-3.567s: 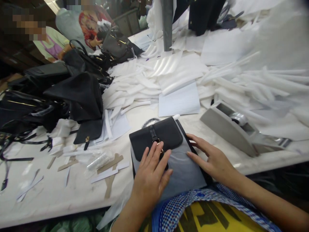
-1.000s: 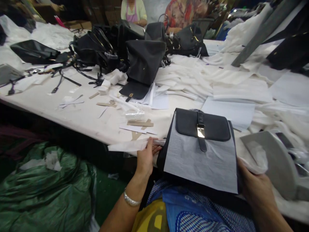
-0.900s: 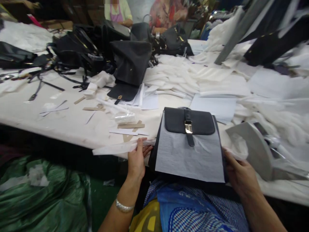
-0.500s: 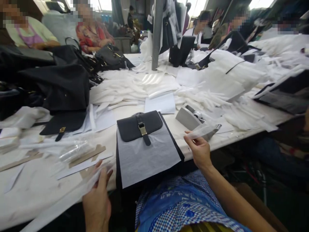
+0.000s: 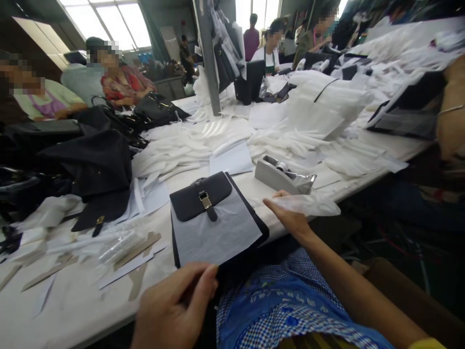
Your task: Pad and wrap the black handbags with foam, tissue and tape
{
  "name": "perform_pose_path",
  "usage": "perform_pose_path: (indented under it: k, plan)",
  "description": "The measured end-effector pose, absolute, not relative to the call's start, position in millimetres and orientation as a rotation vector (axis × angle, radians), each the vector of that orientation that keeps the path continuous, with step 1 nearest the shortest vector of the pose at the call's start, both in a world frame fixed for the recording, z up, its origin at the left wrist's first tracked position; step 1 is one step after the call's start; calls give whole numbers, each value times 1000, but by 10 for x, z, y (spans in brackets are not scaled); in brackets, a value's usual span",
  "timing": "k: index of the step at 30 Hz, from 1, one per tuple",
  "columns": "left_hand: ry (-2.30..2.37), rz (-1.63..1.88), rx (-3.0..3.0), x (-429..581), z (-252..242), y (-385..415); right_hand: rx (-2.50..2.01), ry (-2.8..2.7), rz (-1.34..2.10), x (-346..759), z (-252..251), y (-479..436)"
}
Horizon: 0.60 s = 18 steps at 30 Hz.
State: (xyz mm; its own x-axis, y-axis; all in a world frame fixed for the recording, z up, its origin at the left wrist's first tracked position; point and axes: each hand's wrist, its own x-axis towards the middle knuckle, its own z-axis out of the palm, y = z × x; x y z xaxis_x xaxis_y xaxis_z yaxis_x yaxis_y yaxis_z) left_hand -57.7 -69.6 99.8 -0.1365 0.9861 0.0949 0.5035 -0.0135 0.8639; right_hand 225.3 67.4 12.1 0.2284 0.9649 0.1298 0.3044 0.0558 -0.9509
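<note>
A black bag [image 5: 177, 206] lies on the table before me, its short flap closed over a grey-white sheet of tissue paper [image 5: 221, 235]. A gold buckle [image 5: 205, 201] and strap hold the middle of the flap. My left hand [image 5: 174, 305] is near the bag's lower edge, thumb and forefinger pressed together; whatever they pinch is hidden. Right of the bag, my right hand [image 5: 290, 215] holds a thin, translucent white strip [image 5: 319, 205] that trails off to the right. Just beyond that hand stands a grey tape dispenser [image 5: 274, 177].
Black bags [image 5: 90, 169] are heaped on the left. White wrapping strips [image 5: 192, 145] cover the table's middle, with a grey post [image 5: 209, 63] behind. Cardboard pieces [image 5: 138, 249] lie left of the bag. Co-workers sit across, and another person's arm [image 5: 452, 111] shows at right.
My left hand has moved right to the bag's lower edge, and the long white strip it held is out of sight. The strip in my right hand now points right. The view has shifted.
</note>
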Motion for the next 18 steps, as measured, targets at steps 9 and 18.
perform_pose_path:
  k: [9, 18]
  plan:
    - [1125, 247, 2879, 34, 382, 493, -1293, -1066, 977, 2241, 95, 596]
    - [1077, 395, 2867, 9, 17, 373, -1269, -1399, 628, 1966, 293, 109]
